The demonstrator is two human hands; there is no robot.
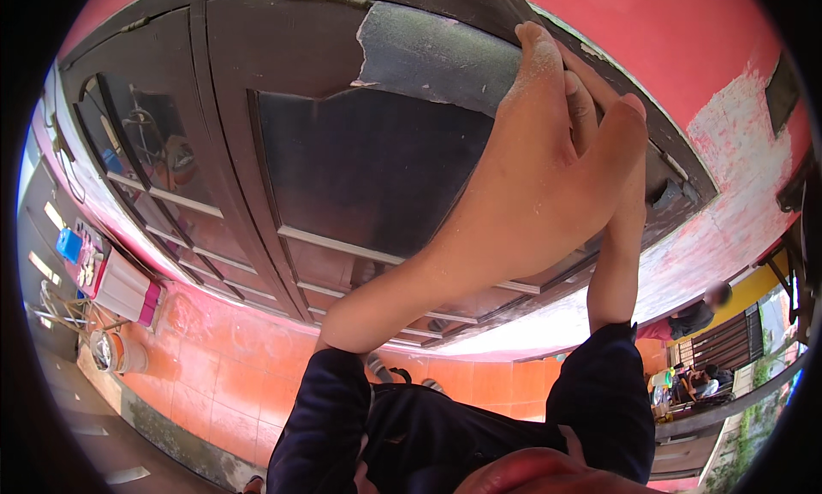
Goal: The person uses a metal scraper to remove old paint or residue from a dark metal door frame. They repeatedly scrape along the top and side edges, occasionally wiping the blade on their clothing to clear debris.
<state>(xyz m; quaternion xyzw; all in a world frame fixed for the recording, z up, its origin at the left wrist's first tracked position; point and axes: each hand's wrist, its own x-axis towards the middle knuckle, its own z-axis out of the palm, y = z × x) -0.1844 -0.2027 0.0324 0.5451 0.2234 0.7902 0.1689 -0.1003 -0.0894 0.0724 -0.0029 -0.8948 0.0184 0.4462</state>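
**Two hands pressed to the top of a dark wooden door**

The dark wooden door [342, 160] fills the middle and upper part of the view, its frame bending with the lens. A patch of peeled, greyish surface [428, 53] sits on the upper panel at about twelve o'clock, just beside the fingers of the left hand [531, 169]. That hand lies flat against the door, fingers stretched up toward one o'clock and dusted pale; its grip is released, holding nothing. The right hand [629, 143] is mostly hidden behind the left one, its fingers bent over the door's edge toward two o'clock; whether its grip is clenched on anything I cannot tell. Both forearms rise from dark blue sleeves [330, 425] at six o'clock.

At nine o'clock a glazed window section [145, 151] with white bars adjoins the door. The red wall [685, 49] runs behind from one to three o'clock, with a worn, whitish patch of paint [745, 169] at three. Orange floor tiles [223, 366] spread at seven o'clock. At four o'clock, well apart from the hands, other people [698, 318] sit near a dark railing [728, 340].
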